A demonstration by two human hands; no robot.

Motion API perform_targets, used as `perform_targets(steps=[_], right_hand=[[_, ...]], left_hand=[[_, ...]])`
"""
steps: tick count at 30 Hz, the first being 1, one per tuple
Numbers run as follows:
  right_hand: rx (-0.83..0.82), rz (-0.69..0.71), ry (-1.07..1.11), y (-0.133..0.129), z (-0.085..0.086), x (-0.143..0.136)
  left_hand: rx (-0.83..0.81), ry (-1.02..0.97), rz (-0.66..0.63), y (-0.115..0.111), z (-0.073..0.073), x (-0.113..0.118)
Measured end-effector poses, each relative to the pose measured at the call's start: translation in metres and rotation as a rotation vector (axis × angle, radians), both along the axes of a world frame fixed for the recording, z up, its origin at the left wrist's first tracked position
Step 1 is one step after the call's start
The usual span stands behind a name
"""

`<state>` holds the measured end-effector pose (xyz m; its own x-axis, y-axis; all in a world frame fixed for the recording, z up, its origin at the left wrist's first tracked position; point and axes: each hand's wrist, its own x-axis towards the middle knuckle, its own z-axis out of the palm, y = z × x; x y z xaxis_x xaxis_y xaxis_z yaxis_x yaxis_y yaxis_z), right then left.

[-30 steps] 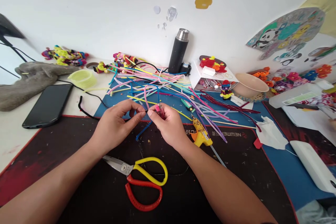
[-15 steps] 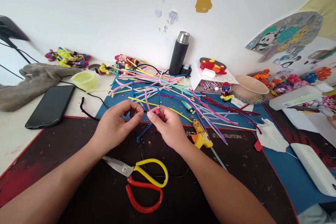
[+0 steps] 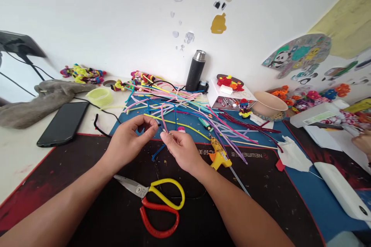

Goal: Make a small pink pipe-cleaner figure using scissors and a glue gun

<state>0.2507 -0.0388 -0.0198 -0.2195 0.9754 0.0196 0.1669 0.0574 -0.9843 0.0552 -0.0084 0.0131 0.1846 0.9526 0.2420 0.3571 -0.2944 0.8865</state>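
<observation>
My left hand pinches a black pipe cleaner. Its short tip pokes out past the fingertips, and its other end curves out behind the wrist. Close by on the right, my right hand is closed around a small lighter. Only the lighter's pink part and a bit of metal near the thumb show; the fingers hide the rest. The two hands' fingertips almost meet. Below them, scissors with one yellow and one red handle lie on the dark mat.
Colourful pipe cleaners are heaped behind my hands. A yellow glue gun lies to the right, a phone to the left. A black flask stands by the wall. Another person's hand is at the far right.
The lighter has turned in my right hand, bringing its metal end towards the black tip. My left hand keeps its pinch. The whole view has tilted up slightly.
</observation>
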Motion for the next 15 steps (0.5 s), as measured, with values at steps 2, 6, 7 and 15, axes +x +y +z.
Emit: perform_targets(steps=[2,6,7,15], right_hand=[[0.036,-0.031,-0.071,-0.0003,0.0015,-0.0012],[0.06,-0.061,-0.157,0.0,0.0017,-0.0033],[0.059,-0.068,-0.179,0.0,0.0014,-0.0038],[0.026,-0.082,-0.319,-0.0002,0.0016,-0.0082]], left_hand=[[-0.023,-0.019,-0.009,0.0004,-0.0013,-0.001],[-0.078,-0.059,-0.033,0.0012,-0.0035,-0.0015],[-0.091,-0.071,-0.039,0.0012,-0.0036,-0.0011],[-0.145,-0.121,-0.045,-0.0006,-0.0032,0.0012]])
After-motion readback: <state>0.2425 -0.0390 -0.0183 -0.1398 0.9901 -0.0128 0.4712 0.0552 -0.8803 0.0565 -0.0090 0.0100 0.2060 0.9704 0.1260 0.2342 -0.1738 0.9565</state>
